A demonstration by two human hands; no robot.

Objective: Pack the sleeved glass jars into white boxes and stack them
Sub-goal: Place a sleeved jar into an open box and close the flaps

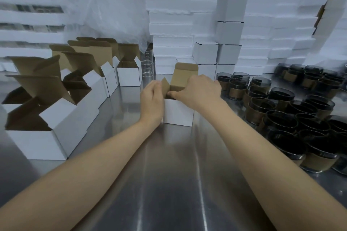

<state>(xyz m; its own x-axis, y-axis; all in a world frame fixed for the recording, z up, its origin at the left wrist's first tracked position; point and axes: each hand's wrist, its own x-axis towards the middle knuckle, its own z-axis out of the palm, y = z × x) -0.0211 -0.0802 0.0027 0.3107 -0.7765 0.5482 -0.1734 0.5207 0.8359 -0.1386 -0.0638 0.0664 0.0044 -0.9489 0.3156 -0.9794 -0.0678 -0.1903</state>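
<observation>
A: Where's the box?

B: Middle of the steel table, mouth open, lid standing up at the back.

A: Hands?

B: Left hand has its fingers curled on the left side flap, which is tilted inward, part folded. Right hand is curled over the right top edge, thumb and fingers pinching there. Whatever flap is under it is hidden.

A: Jar inside?

B: Can't tell. The inside is dark and the hands cover most of it. The sleeved jars are clustered just right of the box, neither hand on them.

A: Cleanest way to close it?

B: My read: fold both side flaps flat together and pin them with fingertips. Then bring the lid over and tuck its tongue inside the front wall. Press the box down while tucking, since steel looks slippery. If a flap rides up, reseat it. Forcing the tongue would likely crease the card.

A: Then?

B: Onto the stack of closed boxes behind. Open boxes wait at left.
</observation>
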